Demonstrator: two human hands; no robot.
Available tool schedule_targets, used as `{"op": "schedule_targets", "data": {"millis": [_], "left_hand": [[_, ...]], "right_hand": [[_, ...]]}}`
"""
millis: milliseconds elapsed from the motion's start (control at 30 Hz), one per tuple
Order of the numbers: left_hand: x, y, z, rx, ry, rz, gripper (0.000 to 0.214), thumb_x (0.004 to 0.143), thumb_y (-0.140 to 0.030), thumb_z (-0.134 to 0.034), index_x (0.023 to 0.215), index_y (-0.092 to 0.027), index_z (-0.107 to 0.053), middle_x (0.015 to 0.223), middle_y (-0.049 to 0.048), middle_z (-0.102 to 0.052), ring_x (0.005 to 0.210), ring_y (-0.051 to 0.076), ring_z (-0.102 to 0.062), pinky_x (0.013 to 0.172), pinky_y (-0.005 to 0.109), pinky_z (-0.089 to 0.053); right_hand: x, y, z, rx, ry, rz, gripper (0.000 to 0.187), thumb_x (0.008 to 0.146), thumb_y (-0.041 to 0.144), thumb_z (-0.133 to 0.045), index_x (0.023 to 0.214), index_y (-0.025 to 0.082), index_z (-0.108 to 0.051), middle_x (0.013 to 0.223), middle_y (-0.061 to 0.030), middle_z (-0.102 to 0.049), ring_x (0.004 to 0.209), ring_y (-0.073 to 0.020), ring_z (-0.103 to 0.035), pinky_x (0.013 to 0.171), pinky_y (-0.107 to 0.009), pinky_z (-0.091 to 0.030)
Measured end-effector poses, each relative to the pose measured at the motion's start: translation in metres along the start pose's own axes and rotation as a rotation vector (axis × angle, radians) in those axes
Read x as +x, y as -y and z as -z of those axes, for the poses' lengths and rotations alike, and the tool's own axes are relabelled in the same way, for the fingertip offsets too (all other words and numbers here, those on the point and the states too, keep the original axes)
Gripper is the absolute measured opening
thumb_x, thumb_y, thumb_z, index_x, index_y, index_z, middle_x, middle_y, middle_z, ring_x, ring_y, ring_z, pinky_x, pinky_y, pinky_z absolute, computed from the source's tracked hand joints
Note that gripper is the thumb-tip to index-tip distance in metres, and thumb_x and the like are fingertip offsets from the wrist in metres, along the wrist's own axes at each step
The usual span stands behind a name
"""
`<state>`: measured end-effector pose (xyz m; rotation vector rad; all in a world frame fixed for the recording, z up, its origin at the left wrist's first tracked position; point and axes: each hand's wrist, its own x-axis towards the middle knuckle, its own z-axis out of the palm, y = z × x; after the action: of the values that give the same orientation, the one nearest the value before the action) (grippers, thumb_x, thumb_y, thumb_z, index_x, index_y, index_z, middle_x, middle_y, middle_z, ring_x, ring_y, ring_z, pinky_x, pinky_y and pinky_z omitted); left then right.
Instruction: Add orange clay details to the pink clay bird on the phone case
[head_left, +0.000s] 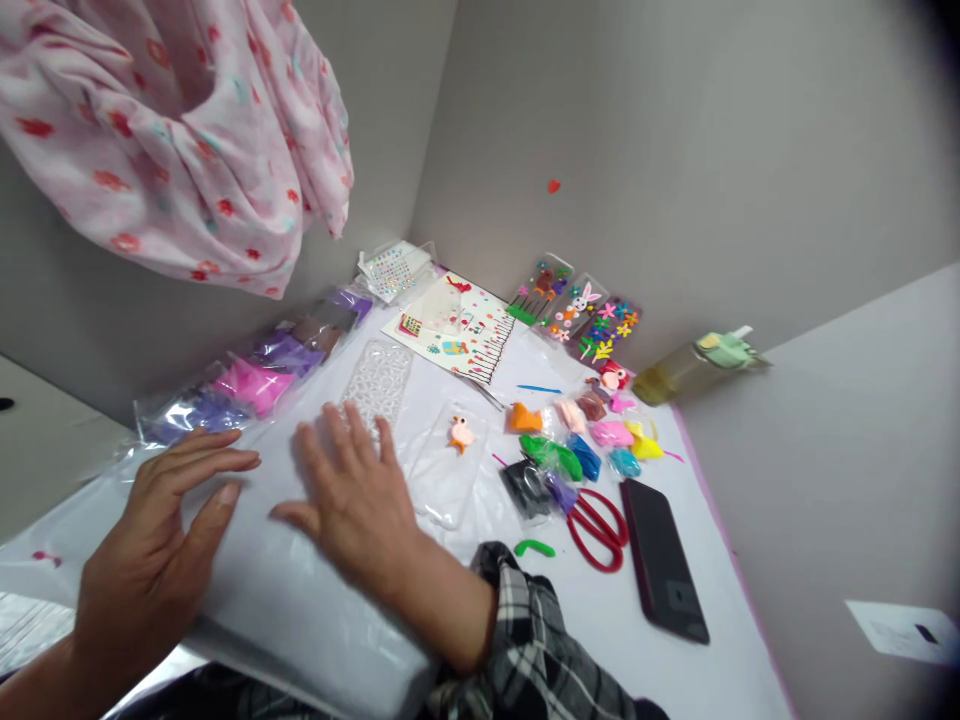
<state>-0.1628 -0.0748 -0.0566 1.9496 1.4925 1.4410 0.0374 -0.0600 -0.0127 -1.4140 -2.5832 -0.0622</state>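
Note:
My right hand [360, 500] lies palm down with its fingers spread, on or just over the white table cover. Its fingertips reach the lower edge of a clear patterned plastic sheet [379, 380]; whatever is under the palm is hidden. To the left, my left hand [161, 530] is held above the table edge, thumb apart from the fingers, with nothing visible in it. Right of my right hand lies a clear phone case [442, 485] bearing a small pink clay bird [460, 434] with orange parts. A green clay strip [535, 548] rests near my right sleeve.
Bagged clay in several colours [551, 455], red-handled scissors [596, 530] and a dark phone [664, 560] lie at the right. A bottle [682, 370] leans by the wall. Decorated cases [577, 305] and a drawn card [457, 330] are behind. Pink cloth [187, 180] hangs upper left.

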Motion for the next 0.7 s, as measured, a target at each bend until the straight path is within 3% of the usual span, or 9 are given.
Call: {"op": "schedule_targets", "data": {"millis": [100,300,467,633,700], "left_hand": [[0.0,-0.002,0.0,0.005,0.004,0.014,0.024,0.102,-0.026,-0.058,0.124,-0.029,-0.067,0.13,0.0093,-0.066,0.139,0.032,-0.057,0.125,0.058,-0.036],[0.0,-0.001,0.0,-0.012,-0.009,-0.027,0.028,0.1,-0.022,-0.061,0.126,-0.028,-0.066,0.131,0.009,-0.066,0.14,0.03,-0.056,0.126,0.055,-0.036],[0.0,-0.002,-0.001,0.004,-0.004,-0.002,0.025,0.1,-0.024,-0.06,0.124,-0.029,-0.067,0.13,0.0078,-0.067,0.138,0.031,-0.058,0.125,0.055,-0.037],[0.0,-0.001,-0.001,0.0,-0.007,-0.016,0.028,0.099,-0.024,-0.06,0.125,-0.03,-0.067,0.128,0.0071,-0.067,0.14,0.032,-0.057,0.127,0.056,-0.036],[0.0,-0.002,-0.001,0.0,-0.009,-0.015,0.027,0.099,-0.025,-0.06,0.125,-0.03,-0.067,0.129,0.0073,-0.067,0.14,0.031,-0.057,0.127,0.055,-0.036]], "right_hand": [[0.003,-0.008,-0.002,-0.009,0.012,-0.09,0.076,0.108,0.062,-0.043,0.164,0.011,-0.037,0.173,-0.0209,-0.035,0.163,-0.0377,-0.027,0.13,-0.059,-0.031],[-0.005,0.01,0.001,0.001,-0.011,0.137,0.07,0.11,0.061,-0.039,0.164,0.015,-0.039,0.172,-0.0127,-0.041,0.163,-0.0303,-0.029,0.131,-0.05,-0.033],[0.004,-0.007,-0.001,-0.014,0.012,-0.052,0.075,0.107,0.059,-0.05,0.163,0.011,-0.039,0.172,-0.0208,-0.037,0.162,-0.037,-0.029,0.13,-0.059,-0.033],[-0.008,0.009,0.002,0.005,0.001,0.117,0.071,0.109,0.061,-0.042,0.163,0.015,-0.039,0.171,-0.0137,-0.042,0.162,-0.0317,-0.031,0.13,-0.051,-0.034],[-0.008,0.009,0.002,0.004,0.0,0.086,0.07,0.109,0.06,-0.044,0.162,0.015,-0.041,0.171,-0.0144,-0.042,0.162,-0.0323,-0.032,0.129,-0.052,-0.035]]}}
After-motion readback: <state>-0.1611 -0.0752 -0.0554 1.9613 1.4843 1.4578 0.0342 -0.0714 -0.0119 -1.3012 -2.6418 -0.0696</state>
